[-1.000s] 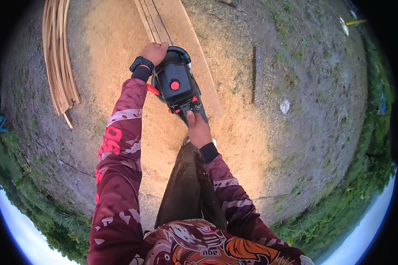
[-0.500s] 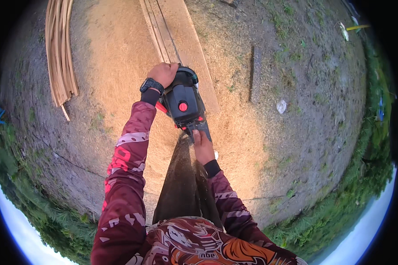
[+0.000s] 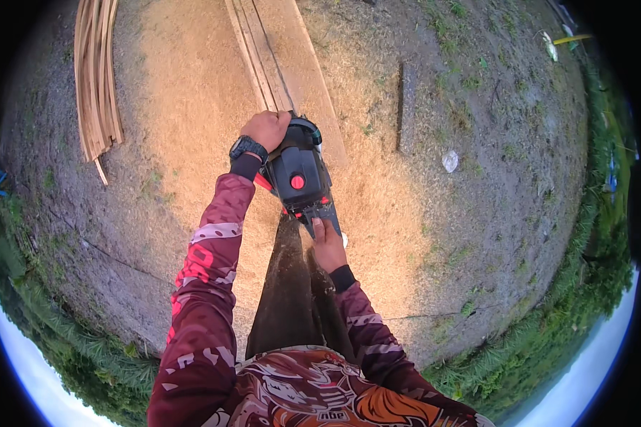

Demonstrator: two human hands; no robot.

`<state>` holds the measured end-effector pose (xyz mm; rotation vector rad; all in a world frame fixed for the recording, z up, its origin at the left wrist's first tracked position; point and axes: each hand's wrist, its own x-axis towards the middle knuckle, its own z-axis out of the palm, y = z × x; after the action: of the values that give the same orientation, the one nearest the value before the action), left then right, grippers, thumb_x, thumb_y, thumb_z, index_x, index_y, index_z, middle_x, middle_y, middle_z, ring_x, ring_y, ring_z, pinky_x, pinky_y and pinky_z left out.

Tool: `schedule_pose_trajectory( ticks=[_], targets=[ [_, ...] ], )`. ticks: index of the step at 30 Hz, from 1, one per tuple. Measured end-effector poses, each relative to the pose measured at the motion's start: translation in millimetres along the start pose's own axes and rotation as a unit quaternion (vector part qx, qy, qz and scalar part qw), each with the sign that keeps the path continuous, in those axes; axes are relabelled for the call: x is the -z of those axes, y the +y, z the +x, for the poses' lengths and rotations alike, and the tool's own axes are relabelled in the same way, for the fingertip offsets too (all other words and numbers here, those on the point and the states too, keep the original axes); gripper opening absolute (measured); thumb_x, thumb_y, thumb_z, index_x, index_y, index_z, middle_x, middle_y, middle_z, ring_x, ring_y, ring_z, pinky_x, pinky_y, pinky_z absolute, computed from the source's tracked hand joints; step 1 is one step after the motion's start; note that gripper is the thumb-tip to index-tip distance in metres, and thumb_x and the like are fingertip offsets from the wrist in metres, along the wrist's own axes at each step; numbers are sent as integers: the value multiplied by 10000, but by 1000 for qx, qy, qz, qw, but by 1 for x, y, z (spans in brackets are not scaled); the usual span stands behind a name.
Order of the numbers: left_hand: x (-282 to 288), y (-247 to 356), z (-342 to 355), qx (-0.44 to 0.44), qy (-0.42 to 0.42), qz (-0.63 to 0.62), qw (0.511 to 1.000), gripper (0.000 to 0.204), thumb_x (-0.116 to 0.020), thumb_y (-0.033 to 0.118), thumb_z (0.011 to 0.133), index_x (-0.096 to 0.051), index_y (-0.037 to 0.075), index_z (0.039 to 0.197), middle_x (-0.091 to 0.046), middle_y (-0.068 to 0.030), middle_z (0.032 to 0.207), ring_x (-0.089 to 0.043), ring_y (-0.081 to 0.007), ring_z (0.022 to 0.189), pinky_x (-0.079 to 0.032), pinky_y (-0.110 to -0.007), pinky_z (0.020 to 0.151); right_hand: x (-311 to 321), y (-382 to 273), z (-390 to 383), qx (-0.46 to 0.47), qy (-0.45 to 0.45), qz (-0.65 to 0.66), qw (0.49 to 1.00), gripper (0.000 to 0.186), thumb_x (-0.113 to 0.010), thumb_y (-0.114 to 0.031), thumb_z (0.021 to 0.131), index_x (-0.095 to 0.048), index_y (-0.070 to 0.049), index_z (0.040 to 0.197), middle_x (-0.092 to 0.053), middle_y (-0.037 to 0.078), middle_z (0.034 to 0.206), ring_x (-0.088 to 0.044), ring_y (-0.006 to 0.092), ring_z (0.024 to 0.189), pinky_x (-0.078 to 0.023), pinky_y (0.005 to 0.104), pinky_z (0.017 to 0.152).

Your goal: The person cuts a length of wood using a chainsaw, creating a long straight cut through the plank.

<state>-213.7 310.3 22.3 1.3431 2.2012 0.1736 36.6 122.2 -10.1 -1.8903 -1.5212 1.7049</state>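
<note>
A black and red chainsaw (image 3: 292,171) is held in both my hands at the near end of a long wooden plank (image 3: 303,64). My left hand (image 3: 267,130), with a dark watch at the wrist, is closed around the front handle. My right hand (image 3: 327,245) is wrapped round the rear handle, its thumb on top; the trigger is hidden. The saw's bar points away from me along a dark, straight cut line (image 3: 272,53) in the wood. Narrow strips lie along the plank's left side. How deep the bar sits in the wood cannot be seen.
Sawdust (image 3: 185,92) covers the ground around the plank and my legs. A stack of thin wooden strips (image 3: 96,78) lies at the far left. To the right are a dark narrow board (image 3: 406,107) and a crumpled white scrap (image 3: 450,161). Green plants ring the area.
The chainsaw and both my hands have shifted slightly nearer to me, the saw backing along the cut line. Both grips stay the same.
</note>
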Motion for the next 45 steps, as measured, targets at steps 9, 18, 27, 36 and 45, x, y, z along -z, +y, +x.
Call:
schedule_pose_trajectory(
  ticks=[9, 18, 27, 36, 45],
  targets=[
    [-8, 3, -17, -22, -14, 14, 1000, 511, -383, 398, 965, -718, 13, 928, -694, -262, 964, -658, -472, 925, -533, -529, 846, -2, 20, -9, -28, -4, 9, 1000, 493, -409, -483, 1059, -578, -42, 1202, -673, 320, 1004, -616, 526, 1011, -470, 570, 857],
    [13, -53, 104, -155, 23, 123, 980, 459, -381, 358, 981, -672, 3, 994, -678, -287, 1020, -654, -478, 952, -521, -552, 854, -10, -60, 52, 11, -5, -3, 1000, 524, -385, -500, 1058, -579, -38, 1210, -676, 317, 1016, -608, 537, 1026, -467, 575, 874],
    [3, -6, 55, -66, -38, 37, 996, 489, -373, 374, 977, -686, 2, 1027, -684, -275, 1052, -652, -484, 971, -514, -537, 895, 5, -30, 33, -2, 19, -25, 1000, 515, -402, -507, 1054, -569, -38, 1183, -672, 319, 1007, -606, 544, 1002, -457, 581, 862],
    [-44, -23, -11, -78, -14, 61, 995, 533, -370, 416, 975, -727, 20, 977, -697, -267, 980, -666, -463, 952, -529, -528, 880, 7, 27, -26, -28, -19, 21, 999, 484, -395, -476, 1064, -561, -30, 1151, -649, 346, 1010, -587, 552, 1015, -460, 580, 838],
    [-64, 3, -103, -71, 6, -3, 997, 580, -409, 453, 945, -724, -30, 878, -679, -303, 928, -661, -488, 914, -527, -532, 853, 19, 84, -80, -44, -23, 30, 998, 476, -417, -462, 1059, -561, -22, 1167, -647, 341, 1049, -580, 552, 1038, -462, 576, 853]
  ],
)
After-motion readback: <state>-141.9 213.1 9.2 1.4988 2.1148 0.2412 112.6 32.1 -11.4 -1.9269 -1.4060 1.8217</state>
